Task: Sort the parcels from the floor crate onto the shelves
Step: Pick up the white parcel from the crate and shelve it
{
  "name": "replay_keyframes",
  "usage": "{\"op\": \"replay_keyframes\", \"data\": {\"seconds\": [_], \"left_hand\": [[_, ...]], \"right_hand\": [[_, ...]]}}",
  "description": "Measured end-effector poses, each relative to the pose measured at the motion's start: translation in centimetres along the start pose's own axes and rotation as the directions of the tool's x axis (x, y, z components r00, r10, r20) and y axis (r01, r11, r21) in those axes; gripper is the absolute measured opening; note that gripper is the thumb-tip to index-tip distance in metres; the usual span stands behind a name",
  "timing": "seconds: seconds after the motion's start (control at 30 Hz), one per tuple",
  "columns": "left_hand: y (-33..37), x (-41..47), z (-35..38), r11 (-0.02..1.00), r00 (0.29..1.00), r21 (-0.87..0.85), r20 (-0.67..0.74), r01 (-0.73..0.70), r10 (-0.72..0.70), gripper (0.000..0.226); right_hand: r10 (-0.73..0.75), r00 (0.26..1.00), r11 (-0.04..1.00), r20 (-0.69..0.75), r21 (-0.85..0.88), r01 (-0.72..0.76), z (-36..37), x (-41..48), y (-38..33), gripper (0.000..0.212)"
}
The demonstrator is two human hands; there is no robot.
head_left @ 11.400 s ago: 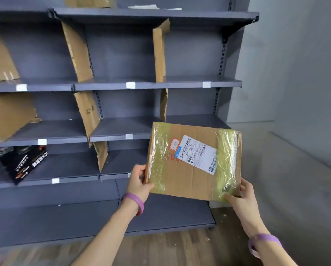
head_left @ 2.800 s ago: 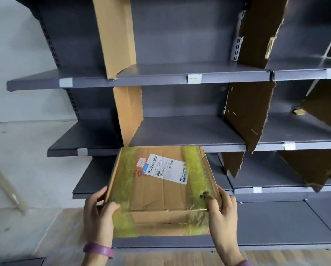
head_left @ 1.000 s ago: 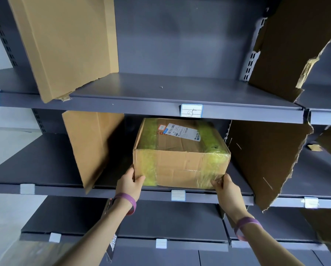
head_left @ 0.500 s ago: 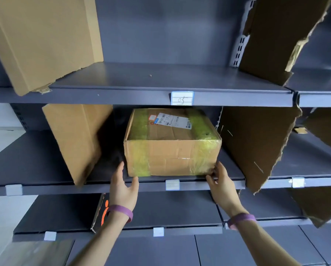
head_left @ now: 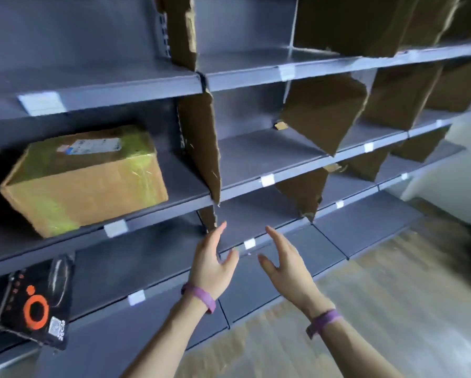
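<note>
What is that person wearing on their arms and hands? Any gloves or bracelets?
No gloves, and no sleeves show: the forearms are bare. The left hand has a purple left wristband snug round the wrist, and the right hand has a matching purple right wristband. No rings show, though the picture is a bit blurry.

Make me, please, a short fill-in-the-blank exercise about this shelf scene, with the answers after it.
1. The taped parcel rests on a grey ____.
2. The left hand and the right hand both hold ____.
3. Each wrist wears a ____ band.
4. The black box bears an ____ ring.
Missing words: shelf; nothing; purple; orange.
</note>
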State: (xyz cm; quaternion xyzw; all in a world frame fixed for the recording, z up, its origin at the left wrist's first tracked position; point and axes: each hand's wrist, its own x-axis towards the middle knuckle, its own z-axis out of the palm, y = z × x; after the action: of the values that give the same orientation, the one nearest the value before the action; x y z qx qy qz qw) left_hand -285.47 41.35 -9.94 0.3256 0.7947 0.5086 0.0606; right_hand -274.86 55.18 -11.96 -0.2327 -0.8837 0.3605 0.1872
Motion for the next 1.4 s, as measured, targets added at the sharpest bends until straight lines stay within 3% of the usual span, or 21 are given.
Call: {"op": "replay_keyframes", "data": {"seconds": [0.17, 0.37, 0.6, 0.9, 1.03, 1.23, 1.4], "left_hand": [[7.5, -2.3, 11.2, 0.989, 0.968, -0.023, 0.207, -0.143, 0.145, 0.053], [14.0, -5.2, 22.8, 0.964, 0.864, -0.041, 0.435, -0.263, 0.255, 0.056], [17.8, -4.2, 35.8, 0.947, 0.734, -0.049, 0.620, -0.316, 0.277, 0.059], [24.5, 4.7, 54.8, 0.911, 0.578, -0.120, 0.738, -0.395, 0.348, 0.060], [28.9, 9.2, 62.5, 0.884, 0.521, -0.170, 0.753, -0.435, 0.401, 0.060], [34.2, 11.6, 72.4, 0.834, 0.360, -0.240, 0.818, -0.497, 0.450, 0.061], [37.7, 12.4, 80.7, 0.807, 0.299, -0.238, 0.843, -0.540, 0.448, 0.061]], "right_hand": [[0.112, 0.976, 0.991, -0.184, -0.055, -0.124, -10.1, -6.1, 7.1, 0.063], [0.276, 0.873, 0.949, -0.402, -0.033, -0.315, -19.3, -13.9, 14.5, 0.064], [0.452, 0.744, 0.858, -0.492, 0.013, -0.513, -26.6, -17.5, 23.3, 0.069], [0.591, 0.575, 0.710, -0.566, 0.027, -0.703, -38.7, -12.8, 35.6, 0.076], [0.597, 0.520, 0.678, -0.611, 0.037, -0.734, -44.6, -10.3, 40.1, 0.077], [0.613, 0.418, 0.622, -0.671, 0.082, -0.779, -52.0, -8.9, 46.5, 0.076], [0.640, 0.345, 0.564, -0.686, 0.114, -0.818, -57.3, -8.9, 53.3, 0.075]]}}
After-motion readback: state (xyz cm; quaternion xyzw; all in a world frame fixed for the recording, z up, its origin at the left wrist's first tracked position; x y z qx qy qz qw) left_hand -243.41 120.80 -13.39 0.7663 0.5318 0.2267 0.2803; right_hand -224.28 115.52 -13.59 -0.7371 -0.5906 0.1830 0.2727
